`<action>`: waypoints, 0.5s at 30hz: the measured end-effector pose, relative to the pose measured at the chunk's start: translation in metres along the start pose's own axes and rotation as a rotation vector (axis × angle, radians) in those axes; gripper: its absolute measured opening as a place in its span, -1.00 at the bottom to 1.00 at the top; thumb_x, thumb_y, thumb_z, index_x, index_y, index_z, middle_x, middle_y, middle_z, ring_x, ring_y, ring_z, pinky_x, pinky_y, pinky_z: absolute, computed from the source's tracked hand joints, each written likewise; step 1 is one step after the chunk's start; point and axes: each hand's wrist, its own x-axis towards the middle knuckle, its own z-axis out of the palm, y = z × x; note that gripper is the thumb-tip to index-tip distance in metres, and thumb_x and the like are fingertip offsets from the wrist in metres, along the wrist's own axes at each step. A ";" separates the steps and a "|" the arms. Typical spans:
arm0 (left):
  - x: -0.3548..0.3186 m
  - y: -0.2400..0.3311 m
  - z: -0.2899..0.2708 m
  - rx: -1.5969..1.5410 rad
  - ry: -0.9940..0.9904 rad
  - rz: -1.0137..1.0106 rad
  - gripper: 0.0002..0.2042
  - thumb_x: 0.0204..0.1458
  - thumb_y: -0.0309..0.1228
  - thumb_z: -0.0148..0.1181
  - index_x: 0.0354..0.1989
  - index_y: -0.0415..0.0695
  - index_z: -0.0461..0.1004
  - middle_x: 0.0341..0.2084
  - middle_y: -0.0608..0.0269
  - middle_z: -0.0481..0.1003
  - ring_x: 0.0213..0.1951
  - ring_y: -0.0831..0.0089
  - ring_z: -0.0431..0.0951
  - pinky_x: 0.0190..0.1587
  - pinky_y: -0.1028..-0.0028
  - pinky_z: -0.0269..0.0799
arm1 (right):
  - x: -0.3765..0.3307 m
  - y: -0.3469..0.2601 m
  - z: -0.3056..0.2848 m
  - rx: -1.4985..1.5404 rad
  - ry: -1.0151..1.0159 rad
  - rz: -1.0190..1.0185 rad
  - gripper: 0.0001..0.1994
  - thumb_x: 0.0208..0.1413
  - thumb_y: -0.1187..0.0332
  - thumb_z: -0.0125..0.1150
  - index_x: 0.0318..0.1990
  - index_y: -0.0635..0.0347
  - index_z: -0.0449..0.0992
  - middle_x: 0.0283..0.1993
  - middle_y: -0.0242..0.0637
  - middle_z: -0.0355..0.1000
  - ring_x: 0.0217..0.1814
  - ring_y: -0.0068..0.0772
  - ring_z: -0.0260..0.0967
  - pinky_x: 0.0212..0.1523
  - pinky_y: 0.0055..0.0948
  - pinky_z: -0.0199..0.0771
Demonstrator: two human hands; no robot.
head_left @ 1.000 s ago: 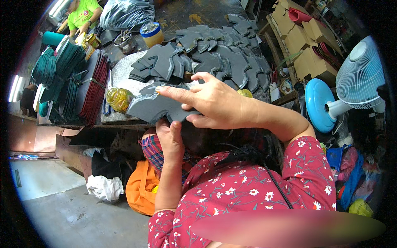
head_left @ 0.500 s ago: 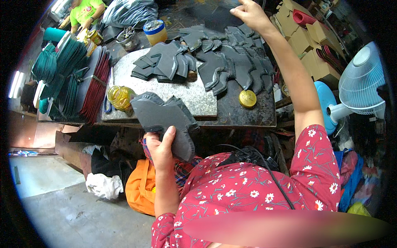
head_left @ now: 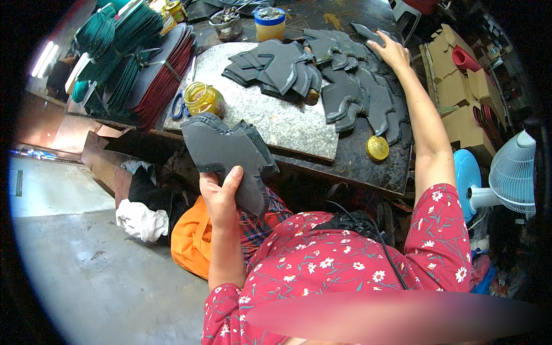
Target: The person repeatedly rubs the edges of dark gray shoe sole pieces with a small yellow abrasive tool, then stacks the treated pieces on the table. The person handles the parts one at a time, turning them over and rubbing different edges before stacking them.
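My left hand point(head_left: 220, 192) grips a thick stack of dark grey cut pieces point(head_left: 221, 146) with notched, curved edges, in front of the table; the thumb lies on top. At the table's far right, my right hand point(head_left: 394, 53) is stretched out, its fingertips pinching the edge of a single dark cut piece point(head_left: 362, 31). Just left of that hand, overlapping rows of similar dark cut pieces point(head_left: 374, 95) lie on the table. Another pile of dark pieces point(head_left: 276, 66) rests on the speckled pale board point(head_left: 247, 118).
On the board stands an open yellow jar point(head_left: 204, 100) near blue-handled scissors point(head_left: 178, 105); its yellow lid point(head_left: 377, 148) lies rightward. Behind are a blue-rimmed tub point(head_left: 269, 26) and a metal pot point(head_left: 226, 26). Green and maroon bundles point(head_left: 161, 80) stand left. Cardboard boxes point(head_left: 460, 109) and a fan point(head_left: 512, 172) are right.
The view has shifted, so the table appears lower and farther right. My right hand has come down from a raised reach to a dark piece at the rows' far end. My left hand keeps its stack.
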 end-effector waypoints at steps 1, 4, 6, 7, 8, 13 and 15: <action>0.000 0.002 -0.001 -0.024 -0.008 0.006 -0.50 0.02 -0.56 0.25 0.17 -0.26 0.28 0.01 0.14 0.46 0.00 0.34 0.50 0.11 0.35 0.41 | 0.003 -0.001 -0.004 0.093 0.026 0.011 -0.24 0.00 -0.42 0.06 0.33 -0.35 0.31 0.15 -0.02 0.46 0.21 0.04 0.40 0.24 0.07 0.28; 0.000 0.004 -0.007 -0.062 0.011 0.026 -0.50 0.02 -0.56 0.26 0.18 -0.25 0.29 0.01 0.15 0.46 0.00 0.34 0.50 0.11 0.36 0.41 | 0.015 -0.004 -0.012 0.100 0.121 -0.027 -0.38 0.10 -0.24 0.11 0.29 -0.28 0.35 0.11 -0.02 0.48 0.17 0.05 0.43 0.13 -0.04 0.43; -0.002 0.006 -0.012 -0.067 0.017 0.042 -0.50 0.02 -0.56 0.26 0.18 -0.25 0.29 0.01 0.15 0.46 -0.02 0.35 0.51 0.10 0.37 0.42 | 0.017 -0.002 -0.017 -0.011 0.055 0.001 -0.42 0.12 -0.07 0.17 0.32 -0.33 0.29 0.11 -0.07 0.49 0.16 0.03 0.44 0.11 -0.04 0.44; -0.004 0.008 -0.016 -0.058 0.020 0.050 -0.50 0.03 -0.56 0.26 0.17 -0.24 0.30 0.01 0.16 0.47 -0.02 0.35 0.51 0.10 0.37 0.42 | 0.017 0.000 -0.018 -0.066 -0.019 0.011 -0.41 0.12 0.00 0.21 0.33 -0.35 0.26 0.12 -0.10 0.49 0.16 0.01 0.44 0.11 -0.03 0.44; -0.007 0.011 -0.019 -0.055 0.020 0.064 -0.51 0.03 -0.56 0.26 0.17 -0.24 0.30 0.00 0.16 0.47 -0.03 0.35 0.52 0.09 0.37 0.42 | 0.014 0.001 -0.019 -0.090 -0.027 0.048 -0.37 0.10 0.08 0.26 0.35 -0.37 0.23 0.13 -0.11 0.48 0.18 -0.02 0.43 0.12 -0.04 0.42; -0.012 0.018 -0.032 -0.090 0.061 0.037 -0.51 0.00 -0.60 0.31 0.14 -0.24 0.33 0.01 0.19 0.46 0.01 0.40 0.48 0.14 0.40 0.34 | -0.001 0.007 -0.015 -0.074 0.131 0.130 -0.14 -0.02 0.21 0.44 0.40 -0.52 0.07 0.26 -0.13 0.29 0.21 0.04 0.37 0.06 0.01 0.45; -0.012 0.019 -0.036 -0.105 0.080 0.044 -0.52 0.01 -0.60 0.30 0.14 -0.24 0.33 0.00 0.20 0.47 0.00 0.40 0.49 0.14 0.41 0.35 | -0.002 0.002 -0.015 -0.080 0.213 0.130 -0.05 -0.06 0.24 0.47 0.43 -0.57 -0.04 0.29 -0.12 0.16 0.18 0.12 0.36 0.04 0.04 0.45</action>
